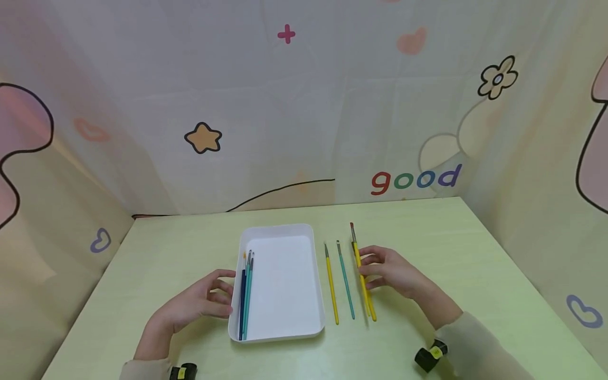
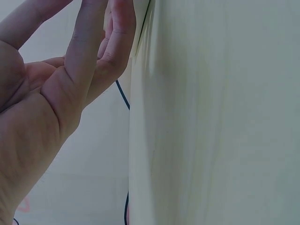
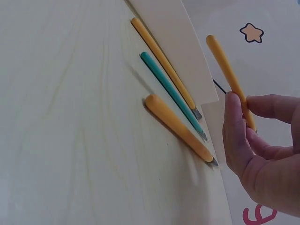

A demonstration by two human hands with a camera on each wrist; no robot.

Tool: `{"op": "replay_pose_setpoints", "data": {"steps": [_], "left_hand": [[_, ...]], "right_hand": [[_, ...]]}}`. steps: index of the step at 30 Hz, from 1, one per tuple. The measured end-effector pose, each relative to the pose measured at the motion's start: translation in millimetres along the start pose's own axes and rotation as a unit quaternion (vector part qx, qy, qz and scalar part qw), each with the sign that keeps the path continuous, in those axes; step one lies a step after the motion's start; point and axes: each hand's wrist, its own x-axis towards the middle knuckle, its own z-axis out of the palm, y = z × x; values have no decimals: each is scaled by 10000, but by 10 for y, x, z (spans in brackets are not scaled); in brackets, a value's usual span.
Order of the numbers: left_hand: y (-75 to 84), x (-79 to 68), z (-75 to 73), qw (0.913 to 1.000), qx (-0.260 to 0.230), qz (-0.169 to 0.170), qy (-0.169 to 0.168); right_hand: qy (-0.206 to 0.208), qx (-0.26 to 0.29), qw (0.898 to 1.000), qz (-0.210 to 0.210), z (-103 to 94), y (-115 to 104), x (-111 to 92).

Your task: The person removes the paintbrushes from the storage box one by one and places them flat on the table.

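My right hand [image 1: 389, 269] pinches a yellow-handled paintbrush [image 3: 224, 61] between thumb and fingers, raised off the table. Just below it, another yellow paintbrush [image 3: 180, 129] lies on the tabletop. To the left of these lie a teal paintbrush [image 1: 347, 282] and a yellow paintbrush [image 1: 332, 287], roughly parallel. A white tray [image 1: 285, 285] stands in the middle; along its left side lie a dark blue paintbrush [image 1: 243, 303] and two teal paintbrushes [image 1: 248, 290]. With fingers loosely bent, my left hand [image 1: 201, 298] rests against the tray's left edge.
The pale wooden table [image 1: 418, 227] ends at a printed cloth backdrop [image 1: 304, 105], which also hangs along both sides. A black wrist device [image 1: 431, 356] sits by the right sleeve and another [image 1: 183, 371] by the left sleeve.
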Motion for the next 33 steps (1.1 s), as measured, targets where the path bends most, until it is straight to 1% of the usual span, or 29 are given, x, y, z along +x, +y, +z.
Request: {"op": "replay_pose_setpoints", "data": {"steps": [9,18,22,27,30,33], "left_hand": [[6,-10,1,10000,-28,-13,-20],[-8,-5,-5,9999,-92,5,-42],[-2,-7,-8,10000,-56,4,-24],[-3,-8,-7,10000,-38,17,-15],[-9,-6,-5,10000,-60,21,-18],[-14,-3,-3,10000,-64,22,-15]], "right_hand": [[217,-486,9984,198,-87,4,14],[502,-954,9936,347,-175,36,23],[711,-1325,9874,486,-176,58,15],[1004,-1864,9760,514,-164,87,20],[1043,-2061,9718,477,-154,93,18],[994,-2221,9690,422,-148,85,6]]}}
